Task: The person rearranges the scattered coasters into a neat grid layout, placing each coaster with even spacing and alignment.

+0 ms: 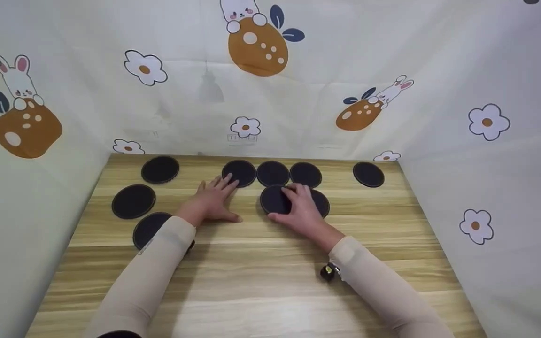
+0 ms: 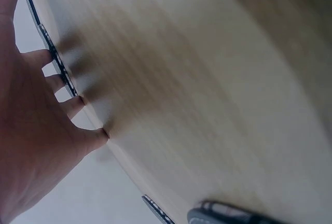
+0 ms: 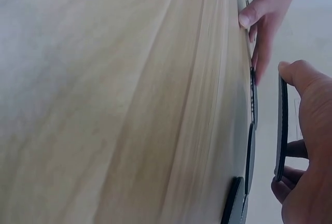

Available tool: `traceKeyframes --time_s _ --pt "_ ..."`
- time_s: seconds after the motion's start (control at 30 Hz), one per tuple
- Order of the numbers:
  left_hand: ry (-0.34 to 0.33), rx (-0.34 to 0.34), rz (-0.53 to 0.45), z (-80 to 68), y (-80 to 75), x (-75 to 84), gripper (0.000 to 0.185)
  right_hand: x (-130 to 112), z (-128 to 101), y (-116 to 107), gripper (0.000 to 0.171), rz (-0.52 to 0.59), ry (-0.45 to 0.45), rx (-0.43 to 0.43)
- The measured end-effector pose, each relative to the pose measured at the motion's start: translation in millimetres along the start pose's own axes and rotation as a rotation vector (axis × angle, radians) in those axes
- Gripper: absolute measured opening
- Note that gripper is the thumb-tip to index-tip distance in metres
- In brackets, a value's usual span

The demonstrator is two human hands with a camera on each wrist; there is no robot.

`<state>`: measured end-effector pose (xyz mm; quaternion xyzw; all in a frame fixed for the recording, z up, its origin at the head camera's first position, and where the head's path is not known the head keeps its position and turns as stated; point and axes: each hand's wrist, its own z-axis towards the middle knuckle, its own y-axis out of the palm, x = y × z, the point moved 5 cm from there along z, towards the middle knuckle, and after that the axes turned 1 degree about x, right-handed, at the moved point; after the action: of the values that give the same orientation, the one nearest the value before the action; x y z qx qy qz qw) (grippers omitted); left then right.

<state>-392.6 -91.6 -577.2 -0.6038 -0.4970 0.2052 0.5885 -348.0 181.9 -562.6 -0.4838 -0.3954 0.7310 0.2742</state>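
Observation:
Several flat black round discs lie on a wooden table [image 1: 261, 281]. My left hand [image 1: 214, 199] lies flat on the wood with straight fingers, and its fingertips touch the disc [image 1: 239, 172] at the left end of a back row of three. In the left wrist view that hand [image 2: 36, 130] spreads over a thin dark disc edge [image 2: 52, 53]. My right hand [image 1: 298, 209] pinches another black disc [image 1: 273, 201] between thumb and fingers. The right wrist view shows this held disc [image 3: 281, 125] raised off the table, in the right hand [image 3: 306, 146]. A further disc [image 1: 322, 203] lies partly under that hand.
Two more row discs [image 1: 273, 173] [image 1: 305, 174] lie behind the hands, and one disc [image 1: 368, 174] sits far right. Three discs [image 1: 160, 169] [image 1: 133, 201] [image 1: 150, 229] lie at the left, the nearest partly under my left sleeve. Printed cloth walls [image 1: 463, 94] close in three sides.

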Motion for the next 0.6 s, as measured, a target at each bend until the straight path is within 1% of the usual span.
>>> traceKeyframes --time_s 0.3,0.6 --pt "-0.006 0.001 -0.001 2.4 3.4 -2.3 0.125 -3 2 6 0.094 -0.001 0.011 0.008" --pt "0.002 0.004 -0.014 1.2 2.4 -2.0 0.124 -4 3 14 0.096 -0.025 0.017 -0.016"
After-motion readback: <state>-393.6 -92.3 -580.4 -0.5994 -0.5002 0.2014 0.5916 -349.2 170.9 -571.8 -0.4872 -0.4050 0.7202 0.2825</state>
